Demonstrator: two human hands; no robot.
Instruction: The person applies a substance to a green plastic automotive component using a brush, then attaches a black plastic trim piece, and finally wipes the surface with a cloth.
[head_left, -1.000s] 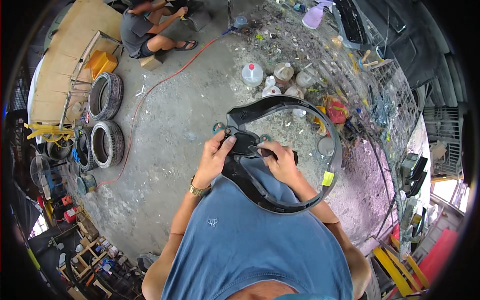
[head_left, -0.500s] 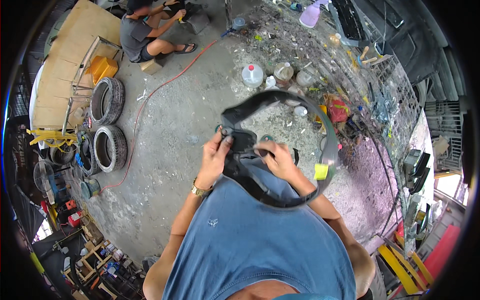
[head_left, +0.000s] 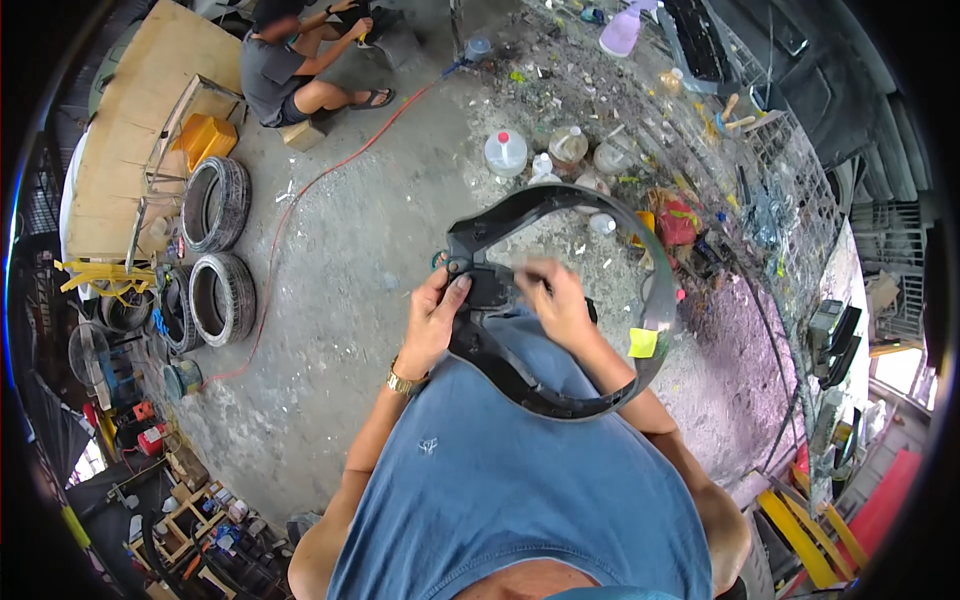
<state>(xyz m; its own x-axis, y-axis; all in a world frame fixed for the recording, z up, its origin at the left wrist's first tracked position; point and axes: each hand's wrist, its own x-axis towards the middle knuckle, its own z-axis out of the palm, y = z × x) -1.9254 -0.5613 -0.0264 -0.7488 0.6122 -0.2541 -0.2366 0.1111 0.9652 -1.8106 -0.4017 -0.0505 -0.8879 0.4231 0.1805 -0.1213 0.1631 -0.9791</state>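
Observation:
A large curved black plastic panel, C-shaped with a glossy outer strip, is held up before my chest. Its right side carries a small yellow sticky note. My left hand is closed on the panel's left end, thumb on top beside a flat black tab. Inside the curve, my right hand is close to that tab. Its fingertips are smeared by motion, so whether they touch or pinch anything does not show.
Clear plastic jugs stand on the paint-spattered concrete ahead. Worn tyres lie on the left, near a red hose across the floor. Another person sits low at the far left. A purple spray bottle is at the far right.
My right hand's fingers have moved slightly up and away from the black tab. The panel has shifted very slightly, with my left hand still gripping it.

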